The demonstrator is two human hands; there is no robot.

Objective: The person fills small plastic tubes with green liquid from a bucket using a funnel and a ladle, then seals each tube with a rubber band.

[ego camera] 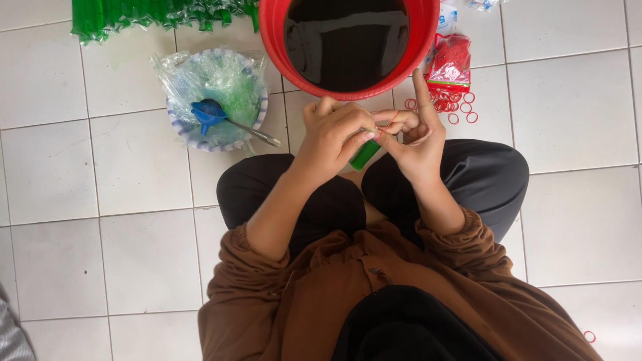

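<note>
Two hands meet over the lap. The left hand (332,137) pinches one small green packet (364,155) with its fingers pressed together. The right hand (418,137) has fingers spread – one points up – and a thin red rubber band (393,120) loops around them, touching the packet's top. One big red bucket (348,43) of dark liquid stands just ahead on the white tiled floor (87,187). Beside it – one bowl (214,100) with a blue funnel (208,113), one bag of red bands (450,61), loose bands (461,107), and a green packet pile (160,15).
</note>
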